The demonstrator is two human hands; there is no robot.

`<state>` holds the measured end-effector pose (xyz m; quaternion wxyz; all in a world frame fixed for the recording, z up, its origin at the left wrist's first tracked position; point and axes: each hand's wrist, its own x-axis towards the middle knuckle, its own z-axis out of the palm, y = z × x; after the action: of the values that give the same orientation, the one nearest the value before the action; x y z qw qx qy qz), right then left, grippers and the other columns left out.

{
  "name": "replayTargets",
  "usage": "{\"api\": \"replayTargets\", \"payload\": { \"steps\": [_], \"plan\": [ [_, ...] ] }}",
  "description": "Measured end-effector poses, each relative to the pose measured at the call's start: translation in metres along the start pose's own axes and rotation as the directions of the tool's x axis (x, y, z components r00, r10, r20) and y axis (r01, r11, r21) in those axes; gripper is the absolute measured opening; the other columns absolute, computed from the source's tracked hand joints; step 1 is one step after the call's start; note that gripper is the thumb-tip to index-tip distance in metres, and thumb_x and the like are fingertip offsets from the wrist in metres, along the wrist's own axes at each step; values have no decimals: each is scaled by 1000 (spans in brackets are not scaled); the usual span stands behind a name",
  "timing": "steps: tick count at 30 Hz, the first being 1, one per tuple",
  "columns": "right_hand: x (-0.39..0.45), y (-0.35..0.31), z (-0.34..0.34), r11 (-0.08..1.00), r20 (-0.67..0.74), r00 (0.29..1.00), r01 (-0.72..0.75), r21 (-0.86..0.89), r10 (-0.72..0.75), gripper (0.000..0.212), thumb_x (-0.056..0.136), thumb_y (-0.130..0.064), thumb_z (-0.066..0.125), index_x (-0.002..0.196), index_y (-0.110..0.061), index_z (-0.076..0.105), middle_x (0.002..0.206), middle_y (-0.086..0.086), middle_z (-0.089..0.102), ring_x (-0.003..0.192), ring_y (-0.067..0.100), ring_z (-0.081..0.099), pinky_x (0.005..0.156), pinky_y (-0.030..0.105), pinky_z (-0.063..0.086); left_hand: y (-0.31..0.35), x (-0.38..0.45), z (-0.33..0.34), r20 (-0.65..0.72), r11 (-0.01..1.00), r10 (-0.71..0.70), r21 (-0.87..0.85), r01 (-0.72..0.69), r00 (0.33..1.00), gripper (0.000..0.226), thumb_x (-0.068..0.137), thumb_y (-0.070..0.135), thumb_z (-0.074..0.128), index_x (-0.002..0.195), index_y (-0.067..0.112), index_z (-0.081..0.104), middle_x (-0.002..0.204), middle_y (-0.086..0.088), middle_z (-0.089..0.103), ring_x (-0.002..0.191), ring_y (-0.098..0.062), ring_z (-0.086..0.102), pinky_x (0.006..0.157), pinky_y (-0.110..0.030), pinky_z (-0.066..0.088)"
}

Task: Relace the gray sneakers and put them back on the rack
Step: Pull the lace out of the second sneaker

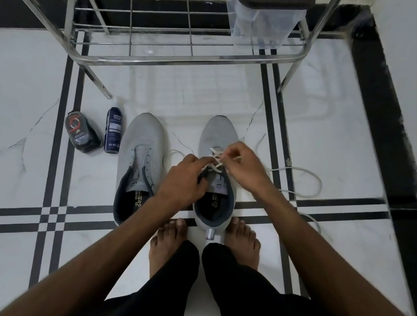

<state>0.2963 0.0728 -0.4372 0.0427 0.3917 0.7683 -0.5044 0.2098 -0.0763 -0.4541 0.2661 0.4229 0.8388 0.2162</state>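
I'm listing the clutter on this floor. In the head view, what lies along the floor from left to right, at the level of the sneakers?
Shoe-polish container → dark spray bottle → unlaced gray sneaker → gray sneaker being laced → loose white lace.

Open floor (21, 100) lies at my frame-left. Two bottles (93, 131) crowd the unlaced sneaker (141, 160). The rack (187, 59) bars the top; loose lace (300, 184) trails right.
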Motion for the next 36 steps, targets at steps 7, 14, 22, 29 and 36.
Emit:
{"api": "replayTargets", "payload": {
  "steps": [7,14,22,29,36],
  "plan": [
    [-33,18,7,917,40,997,-49,-395,70,17,80,-28,68,90,-18,57,82,-1,62,78,21,59,62,32,47,11,24,-6,28,940,50,337,-56,998,27,93,40,59,106,16,59,116,-3,49,90,-26,62,72,-41,52],
    [-44,25,-3,919,-53,999,-33,-393,13,12,86,-22,62,85,-14,54,71,-4,53,64,13,50,47,25,31,-23,17,-36,-258,912,-410,-144,384,875,18,99,30,53,98,12,57,106,-5,61,91,-24,59,74,-33,39],
    [-38,16,8,917,10,1000,0,-399,4,14,85,-19,64,84,-14,52,70,-4,52,65,17,52,49,23,31,34,31,-8,114,850,186,479,-218,976,31,89,31,63,118,19,63,117,-4,64,104,-26,60,75,-36,46],
    [-37,19,0,925,-65,997,-62,-374,41,12,86,-23,63,86,-12,58,77,0,56,72,19,54,50,25,33,-7,21,-41,-180,945,-324,-105,309,929,13,88,23,69,79,26,60,75,12,64,78,-14,64,63,-28,43],
    [-35,17,7,921,-55,998,-37,-389,17,14,86,-24,65,86,-13,57,80,2,58,75,22,56,59,28,37,12,13,-29,-99,937,24,349,12,995,49,92,22,62,138,20,46,142,-1,40,102,-24,61,72,-38,52]
  ]
}}
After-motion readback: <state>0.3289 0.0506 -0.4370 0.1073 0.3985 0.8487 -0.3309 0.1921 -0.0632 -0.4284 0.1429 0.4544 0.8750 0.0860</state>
